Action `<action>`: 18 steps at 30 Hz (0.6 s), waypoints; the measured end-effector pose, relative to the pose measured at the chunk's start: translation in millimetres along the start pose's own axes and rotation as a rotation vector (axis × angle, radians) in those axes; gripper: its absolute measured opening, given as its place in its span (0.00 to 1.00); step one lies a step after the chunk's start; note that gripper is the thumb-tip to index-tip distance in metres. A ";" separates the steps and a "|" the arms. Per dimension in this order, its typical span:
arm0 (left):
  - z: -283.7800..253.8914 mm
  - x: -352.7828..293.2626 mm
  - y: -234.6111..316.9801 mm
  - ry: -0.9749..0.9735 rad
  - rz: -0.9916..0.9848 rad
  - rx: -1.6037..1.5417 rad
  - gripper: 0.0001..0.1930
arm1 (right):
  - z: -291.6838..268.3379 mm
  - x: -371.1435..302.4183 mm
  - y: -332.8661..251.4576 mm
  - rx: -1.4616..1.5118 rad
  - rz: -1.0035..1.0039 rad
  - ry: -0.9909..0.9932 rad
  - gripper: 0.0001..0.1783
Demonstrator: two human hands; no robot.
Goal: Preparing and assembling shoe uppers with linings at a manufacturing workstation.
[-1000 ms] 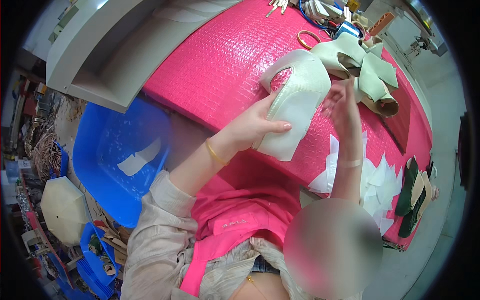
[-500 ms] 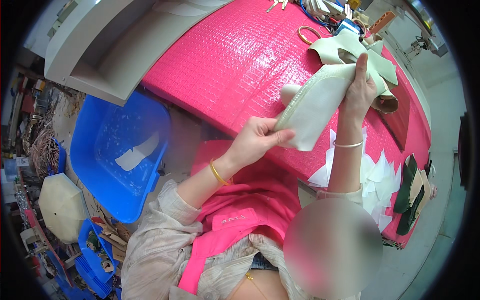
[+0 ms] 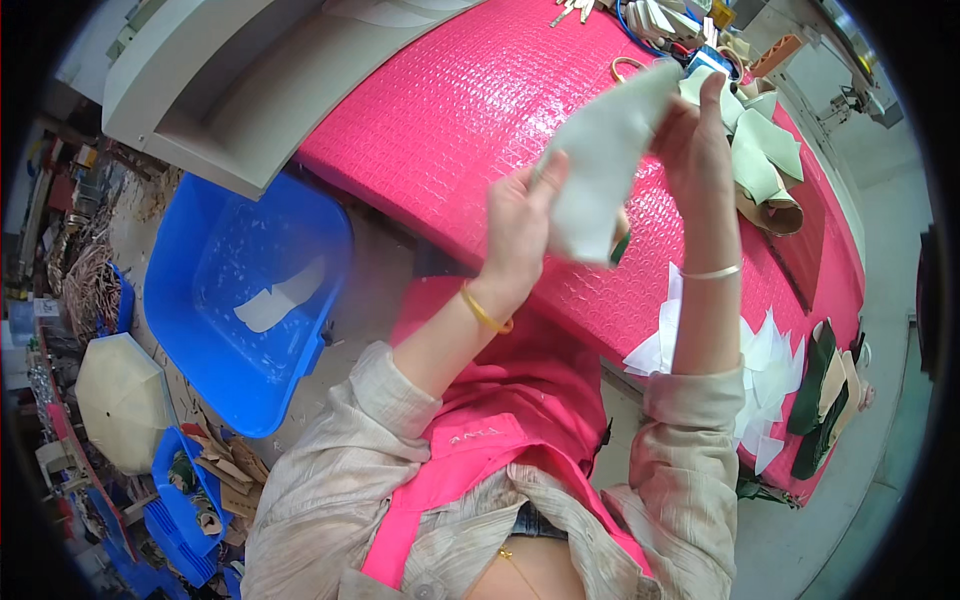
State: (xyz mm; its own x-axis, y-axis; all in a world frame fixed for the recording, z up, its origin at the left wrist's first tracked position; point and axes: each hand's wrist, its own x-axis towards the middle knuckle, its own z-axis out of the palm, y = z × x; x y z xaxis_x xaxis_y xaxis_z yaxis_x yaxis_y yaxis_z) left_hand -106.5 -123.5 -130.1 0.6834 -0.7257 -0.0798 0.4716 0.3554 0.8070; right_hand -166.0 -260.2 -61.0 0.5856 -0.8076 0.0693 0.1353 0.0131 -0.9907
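Note:
A pale grey-white cut piece of leather or fabric (image 3: 598, 165) is held up above the pink-covered table. My left hand (image 3: 520, 220) pinches its left edge, thumb on top. At the upper right edge, my right hand (image 3: 695, 150) has its fingers bent behind the piece and its thumb pointing up; its exact grip is partly hidden. A bit of dark green and tan shows under the lower corner of the piece. Just beyond my right hand lie pale green curved cut pieces (image 3: 760, 155). White pointed sheets (image 3: 765, 375) lie on the table to the right of my right forearm.
The pink table cover (image 3: 440, 130) spans the middle. At the left stand a grey machine housing (image 3: 190, 130) and a blue bin (image 3: 210, 330) with a white scrap (image 3: 280, 295). Dark green and tan pieces (image 3: 825, 400) lie at the right edge. Tools and cords crowd the far end.
The held piece has been turned and raised, so its stitched-looking edge no longer shows. My left hand has moved up and slightly right. The right hand has shifted a little left.

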 end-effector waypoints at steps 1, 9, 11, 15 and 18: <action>-1.5 7.7 0.5 0.002 0.001 -0.001 0.17 | 7.0 -8.1 -5.0 0.302 0.286 -0.171 0.23; -1.6 37.3 12.1 0.187 -0.020 -0.254 0.18 | 0.4 -56.0 52.9 -0.444 -0.032 -0.431 0.09; 0.0 38.9 14.6 0.193 -0.010 -0.275 0.18 | 11.0 -64.8 47.1 -0.124 -0.044 -0.400 0.10; 5.1 41.7 19.9 0.170 0.072 -0.202 0.19 | 6.1 -61.7 43.9 -0.062 -0.058 -0.450 0.15; 8.5 41.6 25.0 0.176 0.093 -0.182 0.21 | 15.9 -61.8 43.8 -0.185 -0.082 -0.293 0.17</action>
State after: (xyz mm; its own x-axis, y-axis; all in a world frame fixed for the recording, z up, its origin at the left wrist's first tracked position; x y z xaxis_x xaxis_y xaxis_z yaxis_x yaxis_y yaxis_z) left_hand -71.0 -149.8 -108.2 0.8073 -0.5771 -0.1233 0.4838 0.5275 0.6983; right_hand -183.5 -200.4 -106.8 0.7867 -0.5979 0.1539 0.0601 -0.1739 -0.9829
